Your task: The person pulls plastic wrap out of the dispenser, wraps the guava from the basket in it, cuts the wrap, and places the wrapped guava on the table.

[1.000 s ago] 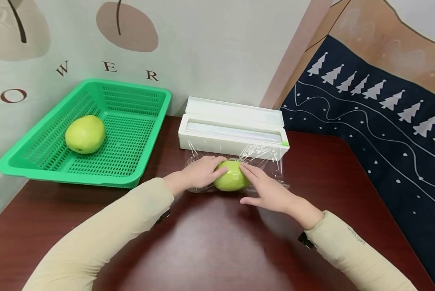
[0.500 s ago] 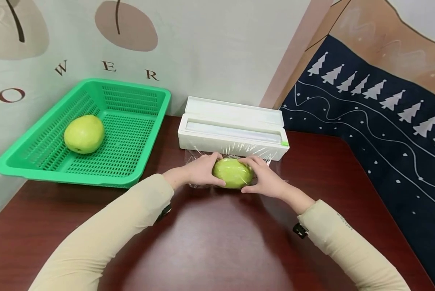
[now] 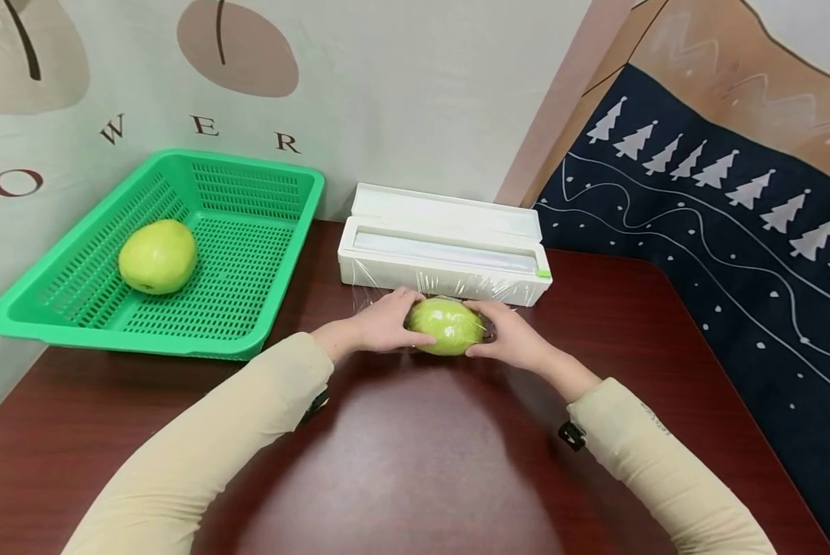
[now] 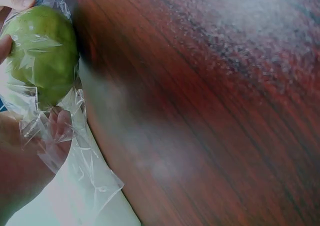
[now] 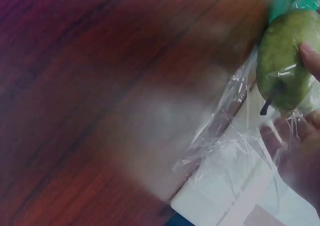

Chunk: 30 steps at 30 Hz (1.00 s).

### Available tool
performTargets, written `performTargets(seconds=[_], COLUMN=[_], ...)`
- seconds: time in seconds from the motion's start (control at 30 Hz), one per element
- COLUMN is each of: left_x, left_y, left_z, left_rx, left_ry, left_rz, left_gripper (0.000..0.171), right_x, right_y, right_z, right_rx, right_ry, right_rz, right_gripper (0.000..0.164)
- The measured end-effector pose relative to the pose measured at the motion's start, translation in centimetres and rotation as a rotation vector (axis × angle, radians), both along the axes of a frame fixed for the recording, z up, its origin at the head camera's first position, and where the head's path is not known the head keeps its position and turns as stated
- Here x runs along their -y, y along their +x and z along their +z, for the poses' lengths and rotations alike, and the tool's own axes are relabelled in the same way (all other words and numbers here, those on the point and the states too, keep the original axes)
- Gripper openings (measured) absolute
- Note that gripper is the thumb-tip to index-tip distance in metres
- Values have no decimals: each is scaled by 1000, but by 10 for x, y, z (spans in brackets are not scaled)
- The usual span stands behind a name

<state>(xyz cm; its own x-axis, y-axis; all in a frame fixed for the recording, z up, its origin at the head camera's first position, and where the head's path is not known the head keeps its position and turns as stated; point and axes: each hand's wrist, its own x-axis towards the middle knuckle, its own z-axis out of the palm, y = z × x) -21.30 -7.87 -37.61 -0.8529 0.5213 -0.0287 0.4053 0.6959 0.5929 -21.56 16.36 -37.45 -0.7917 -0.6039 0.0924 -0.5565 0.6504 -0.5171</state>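
Observation:
A green pear (image 3: 448, 327) lies on its side in clear plastic wrap (image 4: 82, 161), in front of a white cling film box (image 3: 442, 270). My left hand (image 3: 387, 322) holds its left end, thumb on the near side and fingers round the back. At the other end my right hand (image 3: 515, 336) grips it the same way. In the right wrist view the dark stem (image 5: 265, 107) points out of the pear under the film. Loose film stretches from the pear toward the box's front, and the fingers behind the pear are partly hidden in the head view.
A green plastic basket (image 3: 297, 254) at the left holds another green pear (image 3: 158, 257). The box's lid (image 3: 445, 212) stands raised, with a small green slider (image 3: 543, 274) on its front edge. A printed cloth backdrop (image 3: 415, 100) rises behind the brown table (image 3: 401, 462).
My hands have gone from resting fingers on the pear to holding both its ends. The pear has turned and shifted slightly toward the box, with the film drawn closer round it.

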Motion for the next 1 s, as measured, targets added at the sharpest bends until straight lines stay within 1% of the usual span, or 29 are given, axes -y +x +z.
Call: performTargets(seconds=[0.1,0.17,0.27,0.33,0.43,0.5,0.6,0.7,0.83,0.93,1.0], left_x=[0,1,2,2,3,3,2,1,0,0,-1], left_y=[-2,-3,-4,-4,-5,-5,-7,-9,-11,-13,-13], left_z=[0,1,1,1,2,2,2,1,1,1,1], left_rx=[-2,2,20,33,53,60,76,97,114,114,112], left_ry=[-3,0,22,39,49,38,28,37,42,36,36], left_rz=[-4,-7,-1,14,45,64,85,100,117,127,132], left_gripper=[68,68,68,67,63,61,58,55,55,56,56], right_x=[1,1,2,1,0,-1,-1,-2,-3,-3,-1], right_y=[1,1,0,-3,-6,-8,-11,-13,-16,-18,-19], right_z=[2,3,4,4,4,5,7,7,3,1,-1], right_rx=[-90,-99,-72,-55,-16,16,53,82,144,143,119], right_ry=[54,70,75,54,12,-15,-19,-20,-48,-44,-25], right_rz=[-13,-15,-10,-11,-29,-43,-55,-53,-40,-30,-34], right_gripper=[70,71,73,71,62,56,52,54,61,70,74])
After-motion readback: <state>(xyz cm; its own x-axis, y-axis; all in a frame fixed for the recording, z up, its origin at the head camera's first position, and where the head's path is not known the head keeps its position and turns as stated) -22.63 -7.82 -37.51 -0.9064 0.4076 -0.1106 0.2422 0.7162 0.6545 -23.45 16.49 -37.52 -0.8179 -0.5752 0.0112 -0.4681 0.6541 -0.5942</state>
